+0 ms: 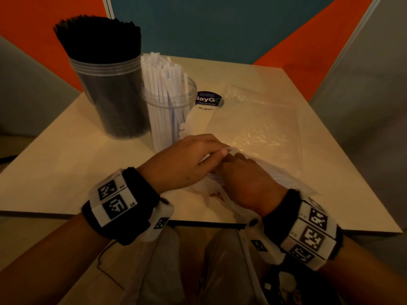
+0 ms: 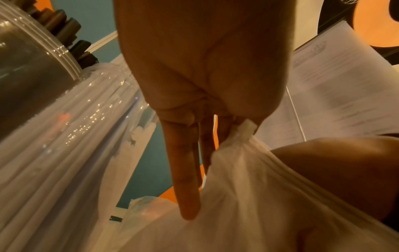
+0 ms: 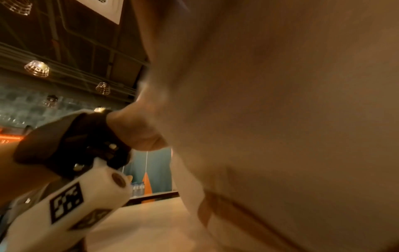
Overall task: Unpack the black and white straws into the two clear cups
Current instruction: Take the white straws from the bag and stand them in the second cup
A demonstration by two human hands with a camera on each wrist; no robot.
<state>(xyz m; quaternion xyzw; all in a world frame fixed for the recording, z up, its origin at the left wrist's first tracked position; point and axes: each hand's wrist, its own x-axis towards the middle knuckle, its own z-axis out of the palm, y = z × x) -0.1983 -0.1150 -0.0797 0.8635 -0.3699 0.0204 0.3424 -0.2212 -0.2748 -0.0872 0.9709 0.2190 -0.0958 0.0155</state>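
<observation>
Trouble, if it comes, comes from that thin white plastic bag (image 1: 284,175) at the near edge of the table (image 1: 66,172) — the left hand (image 1: 185,161) pinches a gathered twist of its mouth between thumb and forefinger, the other fingers (image 2: 185,187) hanging straight, and a sharp tug could tear the film or spill any straws inside off the edge. The right hand (image 1: 248,183) sits right against it, pushed into the folds; its own camera is smothered by bag, so I cannot tell whether it grips anything, though it is probably reaching for straws. Just beyond the left hand stands the cup of white straws (image 1: 169,111), partly filled, straws leaning loosely, with the cup of black straws (image 1: 114,95) packed full and touching it on the left. A swing of the left wrist could knock the lighter white cup over. An empty clear wrapper (image 1: 262,119) lies flat to the right, slippery underfoot for anything set on it. Pale, smooth wood tabletop, a round sticker (image 1: 208,99) near the middle; orange and teal wall panels behind, dim warm light, caged lamps (image 3: 36,68) under a dark ceiling.
</observation>
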